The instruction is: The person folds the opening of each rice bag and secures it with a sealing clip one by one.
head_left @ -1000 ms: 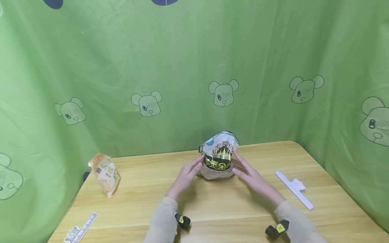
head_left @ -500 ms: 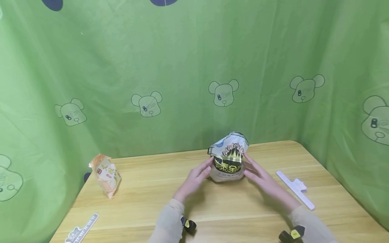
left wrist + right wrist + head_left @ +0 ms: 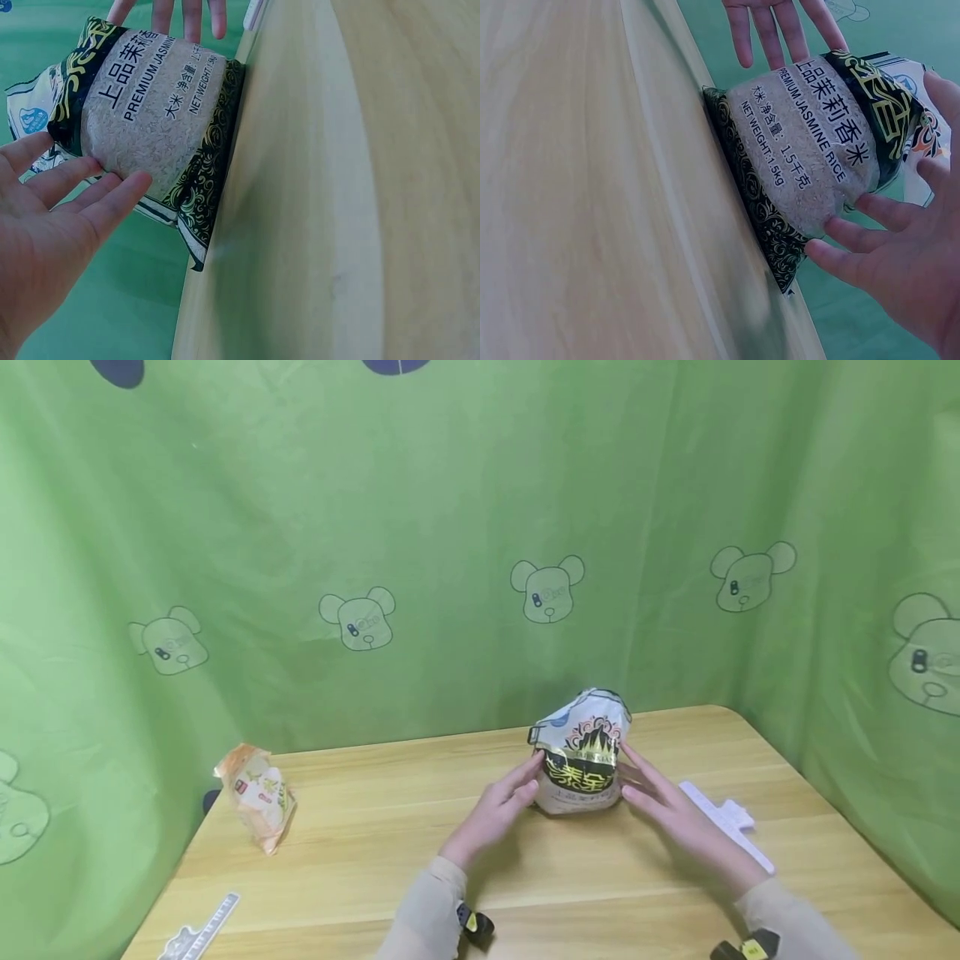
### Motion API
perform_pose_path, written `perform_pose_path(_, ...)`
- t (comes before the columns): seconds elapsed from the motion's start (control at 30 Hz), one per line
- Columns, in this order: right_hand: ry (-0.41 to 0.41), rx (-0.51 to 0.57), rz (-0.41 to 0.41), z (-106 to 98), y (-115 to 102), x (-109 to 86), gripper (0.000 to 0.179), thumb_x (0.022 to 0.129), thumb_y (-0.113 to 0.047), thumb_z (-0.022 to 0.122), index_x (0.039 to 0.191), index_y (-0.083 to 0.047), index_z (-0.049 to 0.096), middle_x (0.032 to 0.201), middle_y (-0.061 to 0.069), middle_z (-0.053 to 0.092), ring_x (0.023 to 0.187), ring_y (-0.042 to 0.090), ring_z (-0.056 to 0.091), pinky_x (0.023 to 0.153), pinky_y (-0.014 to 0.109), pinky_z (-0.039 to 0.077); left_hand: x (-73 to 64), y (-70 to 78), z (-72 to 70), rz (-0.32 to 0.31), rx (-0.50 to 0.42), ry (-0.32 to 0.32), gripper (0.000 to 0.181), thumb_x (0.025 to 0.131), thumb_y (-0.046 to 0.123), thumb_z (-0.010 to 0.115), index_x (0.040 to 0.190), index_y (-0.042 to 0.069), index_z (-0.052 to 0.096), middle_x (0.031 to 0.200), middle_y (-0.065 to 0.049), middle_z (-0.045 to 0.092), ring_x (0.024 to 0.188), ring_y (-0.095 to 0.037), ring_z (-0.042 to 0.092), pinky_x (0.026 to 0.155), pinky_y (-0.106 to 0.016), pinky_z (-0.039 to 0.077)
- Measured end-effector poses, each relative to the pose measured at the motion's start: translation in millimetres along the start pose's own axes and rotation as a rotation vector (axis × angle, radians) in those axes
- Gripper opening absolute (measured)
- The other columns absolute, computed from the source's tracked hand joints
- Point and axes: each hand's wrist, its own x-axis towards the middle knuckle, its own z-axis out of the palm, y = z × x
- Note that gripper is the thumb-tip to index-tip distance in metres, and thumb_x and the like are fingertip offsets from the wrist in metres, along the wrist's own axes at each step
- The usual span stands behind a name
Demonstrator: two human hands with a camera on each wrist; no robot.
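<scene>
A bag of jasmine rice (image 3: 583, 764) stands upright on the table near its back edge, its white top creased and leaning over. Clear film shows the grains in the left wrist view, on the bag's lower part (image 3: 154, 112). My left hand (image 3: 495, 810) lies against the bag's left side with fingers extended. On the opposite side my right hand (image 3: 671, 806) has its fingers spread, fingertips at the film. Both palms stand off from the bag, as the right wrist view shows for the right hand (image 3: 907, 251).
An orange and white packet (image 3: 261, 797) stands at the table's left. A pale lilac bag clip (image 3: 731, 822) lies right of the rice, partly behind the right forearm. Another clip, grey-white (image 3: 201, 931), is at the front left. Green curtain (image 3: 450, 510) surrounds the wooden table (image 3: 360, 860).
The rice bag has slid to the right and slightly nearer, with both hands moving along at its sides. The packet and both clips stay where they were on the table.
</scene>
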Motion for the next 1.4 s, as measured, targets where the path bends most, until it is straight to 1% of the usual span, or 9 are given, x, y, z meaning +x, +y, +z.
perform_pose_path(0.17,-0.015,0.008,-0.016,-4.4,2.6,-0.6,0.064,0.105,-0.025,0.042,0.156,-0.031,0.005,0.156,0.026,0.026,0.139,0.048,0.033,0.103,0.019,0.040,0.3,2.2,1.9,0.001,-0.010,-0.006,0.052,0.105,0.036,0.036,0.154,0.022,0.026,0.157,-0.003,0.035,0.145,-0.019,0.035,0.120,-0.038,0.028)
perform_pose_path(0.33,-0.025,-0.058,-0.027,-11.1,6.5,0.9,0.064,0.105,-0.024,0.043,0.156,-0.033,0.005,0.156,0.025,0.030,0.138,0.046,0.037,0.107,0.041,0.042,0.5,3.1,1.3,-0.050,-0.071,-0.026,0.049,0.106,0.035,0.033,0.154,0.028,0.025,0.159,0.002,0.029,0.147,-0.019,0.032,0.118,-0.039,0.033)
perform_pose_path(0.47,-0.031,-0.081,-0.045,-18.6,8.0,-1.2,0.063,0.104,-0.021,0.045,0.157,-0.028,0.011,0.152,0.025,0.036,0.134,0.044,0.042,0.102,0.034,0.048,0.2,4.5,0.0,-0.062,-0.095,-0.041,0.047,0.107,0.033,0.030,0.153,0.026,0.027,0.158,-0.001,0.034,0.144,-0.022,0.037,0.113,-0.039,0.040)
perform_pose_path(0.6,-0.016,-0.081,-0.035,-25.4,5.6,-2.3,0.056,0.104,-0.023,0.045,0.155,-0.020,0.023,0.149,0.021,0.044,0.133,0.019,0.049,0.100,0.020,0.045,0.8,6.8,-4.1,-0.041,-0.077,-0.033,0.047,0.107,0.035,0.027,0.152,0.021,0.032,0.153,-0.007,0.043,0.138,-0.026,0.046,0.112,-0.045,0.041)
perform_pose_path(0.7,0.025,-0.135,-0.003,-28.3,1.5,-2.1,0.049,0.104,-0.028,0.045,0.150,-0.016,0.035,0.147,0.015,0.048,0.128,0.000,0.047,0.103,0.027,0.045,0.2,9.2,-9.1,-0.030,-0.066,-0.024,0.050,0.107,0.041,0.025,0.149,0.018,0.037,0.150,-0.009,0.046,0.135,-0.028,0.049,0.111,-0.049,0.041)
perform_pose_path(0.8,0.076,-0.199,0.024,-30.1,-5.1,-2.4,0.046,0.104,-0.033,0.045,0.145,-0.014,0.044,0.145,0.012,0.051,0.125,0.000,0.047,0.105,0.041,0.044,-1.2,12.3,-14.7,-0.033,-0.045,-0.011,0.055,0.106,0.048,0.022,0.146,0.018,0.043,0.147,-0.007,0.051,0.132,-0.027,0.053,0.111,-0.050,0.041)
perform_pose_path(0.9,0.135,-0.224,0.024,-32.0,-12.6,-2.4,0.043,0.103,-0.034,0.046,0.140,-0.012,0.050,0.141,0.011,0.056,0.119,-0.004,0.049,0.103,0.036,0.047,-2.1,14.4,-19.9,-0.036,-0.026,0.011,0.058,0.105,0.049,0.019,0.142,0.016,0.049,0.141,-0.009,0.057,0.127,-0.028,0.057,0.110,-0.049,0.042)
perform_pose_path(1.1,0.241,-0.196,-0.010,-35.8,-28.6,4.0,0.039,0.103,-0.032,0.048,0.132,-0.008,0.056,0.132,0.015,0.062,0.105,-0.023,0.045,0.091,0.005,0.041,-0.6,18.6,-32.9,-0.023,-0.020,0.078,0.059,0.106,0.048,0.019,0.136,0.012,0.055,0.132,-0.013,0.064,0.118,-0.028,0.062,0.103,-0.049,0.048)
perform_pose_path(1.4,0.358,-0.138,-0.060,-34.9,-61.4,23.0,0.037,0.100,-0.031,0.055,0.127,-0.007,0.061,0.126,0.016,0.064,0.101,-0.017,0.053,0.088,0.003,0.042,10.7,27.4,-46.4,0.045,-0.062,0.227,0.053,0.108,0.038,0.021,0.131,0.009,0.058,0.123,-0.015,0.068,0.113,-0.032,0.065,0.101,-0.051,0.049)
